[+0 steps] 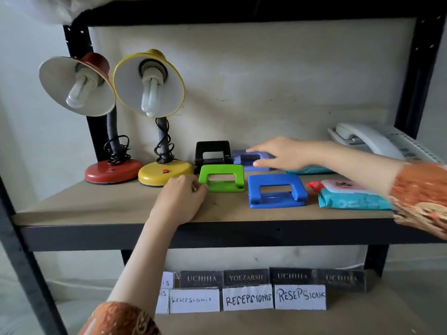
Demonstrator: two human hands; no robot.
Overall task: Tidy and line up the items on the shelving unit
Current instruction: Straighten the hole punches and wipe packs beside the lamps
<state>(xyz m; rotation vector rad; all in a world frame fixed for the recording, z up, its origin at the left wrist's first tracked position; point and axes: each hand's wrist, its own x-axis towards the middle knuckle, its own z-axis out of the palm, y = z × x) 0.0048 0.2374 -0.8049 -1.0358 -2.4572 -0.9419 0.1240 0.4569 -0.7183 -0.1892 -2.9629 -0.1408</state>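
Several hole punches sit on the brown shelf (96,204): a black one (212,151) at the back, a purple one (251,160) beside it, a green one (222,177) and a blue one (277,191) in front. My left hand (180,199) touches the left end of the green punch with curled fingers. My right hand (280,153) grips the purple punch, fingers over its top and thumb at its front.
A red desk lamp (96,117) and a yellow desk lamp (154,112) stand at the left. A white telephone (372,141) is at the back right. Two wet-wipe packs (348,194) lie at the right. Name cards (249,291) line the lower shelf.
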